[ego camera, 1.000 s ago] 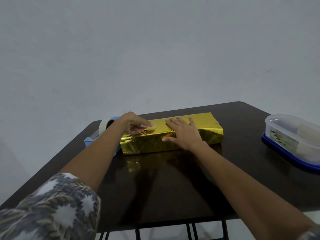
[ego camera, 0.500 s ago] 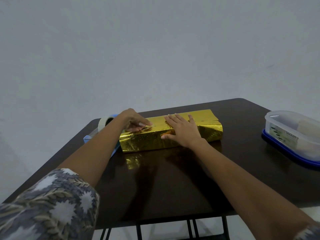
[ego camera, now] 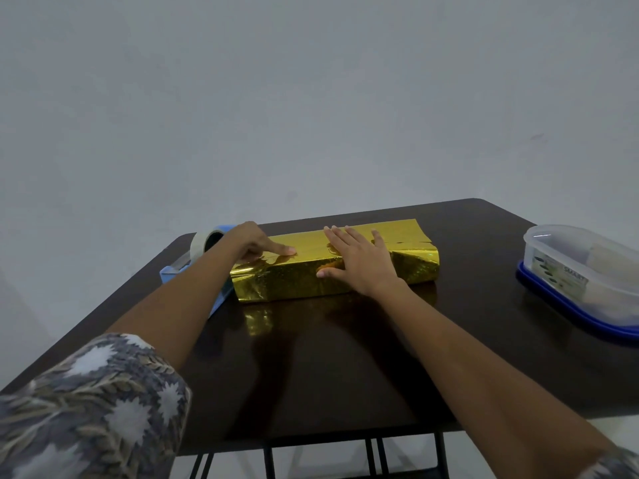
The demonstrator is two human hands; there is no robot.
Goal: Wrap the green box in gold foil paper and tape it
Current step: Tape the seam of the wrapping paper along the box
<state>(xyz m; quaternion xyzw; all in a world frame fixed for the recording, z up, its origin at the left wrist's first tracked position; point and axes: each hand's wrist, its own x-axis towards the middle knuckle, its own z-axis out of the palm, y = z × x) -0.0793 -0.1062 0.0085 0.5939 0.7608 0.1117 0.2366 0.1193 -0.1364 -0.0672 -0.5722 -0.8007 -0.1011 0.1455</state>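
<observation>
Head camera looks down on a dark brown table set against a plain grey wall. The box lies lengthwise across the far middle of the table. It is covered on every visible side by the gold foil paper, so none of its green shows. The foil is creased at the left end and has a folded flap at the right end, and it reflects in the glossy tabletop just in front.

The left hand rests on the box's left end, forefinger stretched out and pressing the foil, the other fingers tucked under and holding nothing. The right hand lies flat on the middle of the box, fingers straight across the top and thumb against the near side.

Behind the left wrist stands a blue tape dispenser carrying a roll of tape.

At the right edge, well apart from the box, a clear plastic container sits on a blue lid. A label inside it reads "SMART"; the smaller print is too blurred to read.

A leaf-patterned sleeve covers the left upper arm.
</observation>
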